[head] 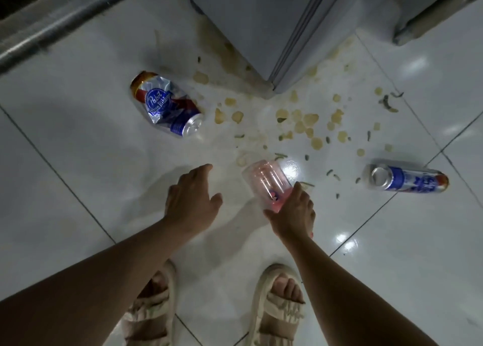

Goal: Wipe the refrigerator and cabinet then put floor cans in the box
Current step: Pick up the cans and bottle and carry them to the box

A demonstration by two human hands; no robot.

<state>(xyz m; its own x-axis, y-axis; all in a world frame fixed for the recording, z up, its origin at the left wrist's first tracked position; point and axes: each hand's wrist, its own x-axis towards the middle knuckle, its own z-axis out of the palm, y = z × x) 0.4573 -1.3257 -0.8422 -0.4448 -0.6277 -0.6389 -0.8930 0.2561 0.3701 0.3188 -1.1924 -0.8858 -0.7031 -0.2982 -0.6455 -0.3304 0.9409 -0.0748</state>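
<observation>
Two beer cans lie on the white tiled floor. A crushed blue, white and red can (167, 104) lies at the left, far from both hands. An uncrushed can (405, 179) lies on its side at the right. My right hand (292, 212) grips a clear pinkish plastic cup (266, 183) by its lower end, tilted away from me. My left hand (192, 198) hovers open above the floor, fingers relaxed and spread, holding nothing, just left of the cup.
The grey corner of the refrigerator (269, 45) stands ahead in the middle. Crumbs and chip pieces (308, 121) with yellowish stains are scattered on the floor in front of it. A metal rail (52, 24) runs at the upper left. My sandalled feet (282, 301) are below.
</observation>
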